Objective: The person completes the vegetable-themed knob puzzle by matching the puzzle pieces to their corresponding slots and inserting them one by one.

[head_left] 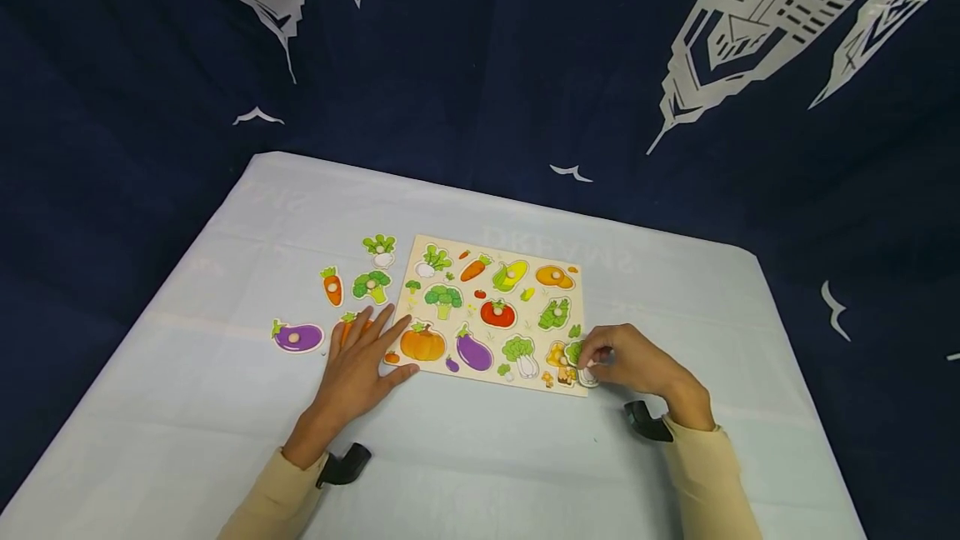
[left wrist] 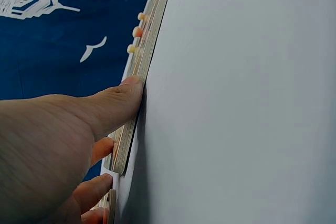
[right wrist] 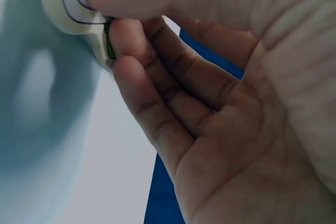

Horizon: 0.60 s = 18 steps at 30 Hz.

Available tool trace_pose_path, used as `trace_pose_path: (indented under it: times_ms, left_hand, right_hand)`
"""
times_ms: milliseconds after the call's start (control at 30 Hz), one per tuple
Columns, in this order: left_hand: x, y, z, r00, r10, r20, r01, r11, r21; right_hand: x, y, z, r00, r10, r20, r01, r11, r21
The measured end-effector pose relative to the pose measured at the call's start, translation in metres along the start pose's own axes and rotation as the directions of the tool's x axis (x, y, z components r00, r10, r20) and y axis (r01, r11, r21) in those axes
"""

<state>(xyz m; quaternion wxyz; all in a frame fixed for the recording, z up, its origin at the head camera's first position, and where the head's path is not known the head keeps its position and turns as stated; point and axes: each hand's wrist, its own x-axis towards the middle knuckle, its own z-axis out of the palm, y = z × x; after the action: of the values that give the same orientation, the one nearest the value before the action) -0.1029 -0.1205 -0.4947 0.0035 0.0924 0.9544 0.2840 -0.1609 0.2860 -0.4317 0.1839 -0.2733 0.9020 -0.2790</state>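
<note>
A wooden vegetable puzzle board (head_left: 465, 377) lies on the table. At its lower right corner my right hand (head_left: 637, 363) pinches a bok choy piece (head_left: 588, 377) between thumb and fingers, partly over the mushroom piece (head_left: 557, 354). In the right wrist view the white end of that piece shows at the fingertips. My left hand (head_left: 358, 373) lies spread at the board's left edge, its thumb (left wrist: 123, 100) touching the side of the board in the left wrist view. Its fingers partly cover an orange pumpkin piece (head_left: 347, 325). The printed bok choy (head_left: 522, 357) shows on the board.
Left of the board lie a turnip piece (head_left: 381, 252), a broccoli piece (head_left: 371, 286), a carrot piece (head_left: 332, 287) and an eggplant piece (head_left: 297, 337). Knobbed tomato (head_left: 498, 313) and corn (head_left: 511, 275) pieces sit in the board. A dark patterned cloth (head_left: 480, 65) hangs behind the white table (head_left: 480, 457).
</note>
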Motion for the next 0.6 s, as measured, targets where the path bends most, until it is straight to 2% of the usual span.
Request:
trace_pose_path:
  times_ms: [167,600]
  left_hand:
    - [0.000,0.000,0.000,1.000,-0.004,0.004,0.004,1.000,-0.007]
    - [-0.001,0.005,-0.003,1.000,0.006,-0.015,-0.006,1.000,-0.003]
  right_hand:
    - [0.015,-0.008,0.006,0.999,-0.037,0.015,0.037,0.999,-0.007]
    - [0.046,-0.036,0.018,0.998,-0.017,0.060,0.018,1.000,-0.018]
